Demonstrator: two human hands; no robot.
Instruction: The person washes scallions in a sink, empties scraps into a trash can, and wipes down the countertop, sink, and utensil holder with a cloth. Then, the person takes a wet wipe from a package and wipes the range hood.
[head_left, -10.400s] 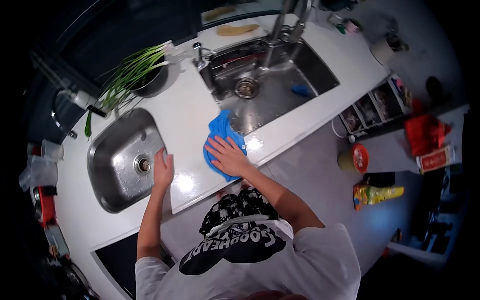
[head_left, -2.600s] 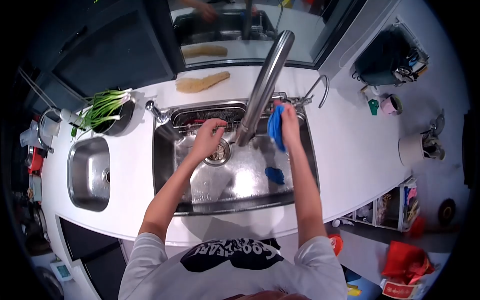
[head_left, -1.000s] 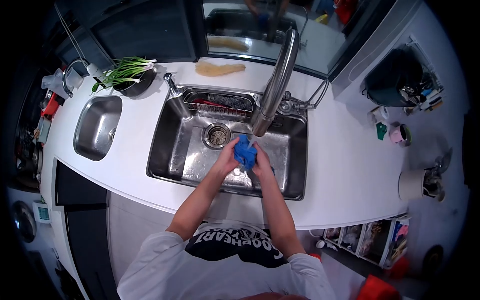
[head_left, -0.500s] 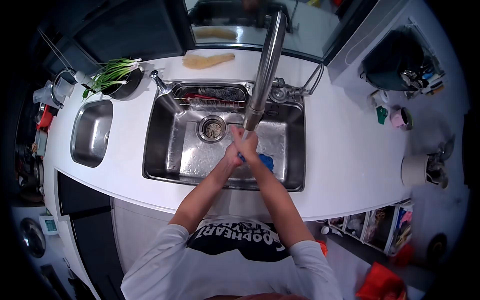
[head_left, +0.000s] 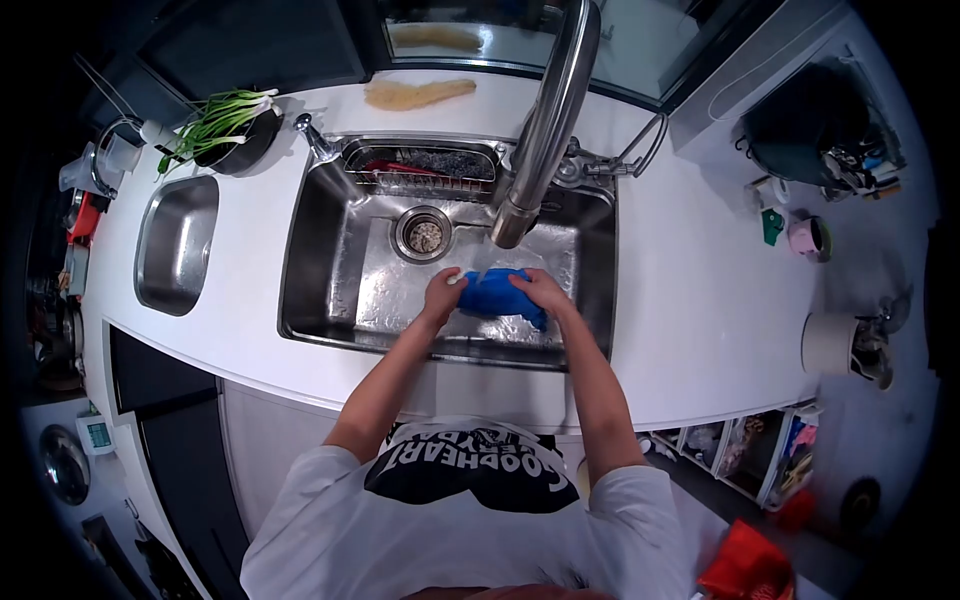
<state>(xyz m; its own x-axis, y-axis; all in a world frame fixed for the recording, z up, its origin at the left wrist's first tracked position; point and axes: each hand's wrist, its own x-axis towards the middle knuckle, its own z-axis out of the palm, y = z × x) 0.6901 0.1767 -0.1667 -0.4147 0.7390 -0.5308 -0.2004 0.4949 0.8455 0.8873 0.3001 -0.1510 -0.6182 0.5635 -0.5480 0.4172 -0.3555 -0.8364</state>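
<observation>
A blue cloth (head_left: pixel 497 295) is stretched between my two hands over the steel sink (head_left: pixel 375 295). My left hand (head_left: pixel 443 294) grips its left end, and my right hand (head_left: pixel 542 289) has the right end, where a loose corner hangs down. Just beyond the cloth is the head of the large metal faucet (head_left: pixel 512 222). The drain (head_left: pixel 424 235) lies ahead of my left hand, with a strainer in it. Whether water is running I cannot tell.
A wire rack (head_left: pixel 425 182) with a dark scrubber and something red hangs at the sink's back wall. Left of it stand a small tap (head_left: pixel 318 140) and a pot (head_left: pixel 240 150) with green onions (head_left: pixel 225 125). A smaller sink (head_left: pixel 175 245) is farther left. A tan cloth-like piece (head_left: pixel 418 94) lies behind.
My hands were pressed together under the faucet with the blue cloth mostly hidden behind the right forearm. Now they have moved apart and nearer, spreading the cloth between them. The view has shifted slightly.
</observation>
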